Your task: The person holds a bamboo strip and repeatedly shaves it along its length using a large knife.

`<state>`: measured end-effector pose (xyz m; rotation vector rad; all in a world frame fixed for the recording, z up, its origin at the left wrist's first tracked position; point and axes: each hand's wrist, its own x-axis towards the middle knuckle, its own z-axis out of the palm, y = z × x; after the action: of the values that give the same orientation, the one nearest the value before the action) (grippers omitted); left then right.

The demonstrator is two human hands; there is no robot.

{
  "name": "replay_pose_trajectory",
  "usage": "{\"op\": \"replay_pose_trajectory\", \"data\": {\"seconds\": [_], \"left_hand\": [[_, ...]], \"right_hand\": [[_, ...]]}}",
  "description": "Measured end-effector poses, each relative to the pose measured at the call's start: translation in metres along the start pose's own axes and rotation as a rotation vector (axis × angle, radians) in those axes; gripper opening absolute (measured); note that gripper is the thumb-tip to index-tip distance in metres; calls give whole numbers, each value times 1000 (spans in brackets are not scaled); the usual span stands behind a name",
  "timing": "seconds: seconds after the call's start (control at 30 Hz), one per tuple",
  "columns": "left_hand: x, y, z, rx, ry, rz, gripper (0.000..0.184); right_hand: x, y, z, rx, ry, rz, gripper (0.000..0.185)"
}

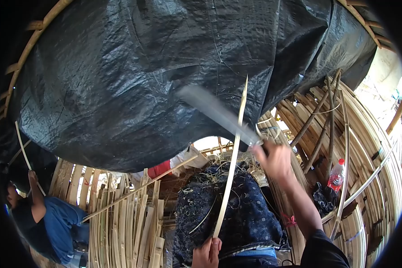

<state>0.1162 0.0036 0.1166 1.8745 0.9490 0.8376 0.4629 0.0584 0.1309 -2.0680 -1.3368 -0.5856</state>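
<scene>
My left hand (207,253) is closed around the lower end of a long pale bamboo strip (230,178), which rises almost upright and narrows to a point at the top. In my right hand (276,161) is the handle of a large knife (216,114). Its broad blade is smeared by motion and points up and to the left, crossing the strip or passing close to it; I cannot tell whether they touch. A dark patterned cloth (250,210) covers my lap, with thin curled shavings lying on it.
A black tarp (165,80) hangs across the front. Split bamboo slats (120,223) stand at the left, and more bundles (366,178) lie at the right beside a red-labelled bottle (336,174) and a black plastic bag (324,196). Another person (53,223) sits at far left holding a strip.
</scene>
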Motion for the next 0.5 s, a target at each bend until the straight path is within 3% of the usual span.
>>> {"op": "replay_pose_trajectory", "data": {"seconds": [0.07, 0.1, 0.17, 0.23, 0.37, 0.5], "left_hand": [[-17, -21, -3, -90, -52, -94, 44], [-19, -23, -8, -88, -56, -96, 44], [-18, -28, -17, -94, -54, -119, 44], [-23, -52, -20, -199, -75, -249, 45], [-4, -54, -28, -169, -180, -277, 41], [4, -61, -21, -268, -208, -329, 37]], "right_hand": [[23, 26, -2, 11, -108, 384, 64], [19, 56, 19, 46, 101, 335, 66], [5, 82, 29, 637, 29, 649, 67], [-11, 53, 18, 1228, 86, 975, 66], [-48, 41, 10, 1730, 38, 882, 74], [-60, 27, 8, 1764, 111, 917, 75]]}}
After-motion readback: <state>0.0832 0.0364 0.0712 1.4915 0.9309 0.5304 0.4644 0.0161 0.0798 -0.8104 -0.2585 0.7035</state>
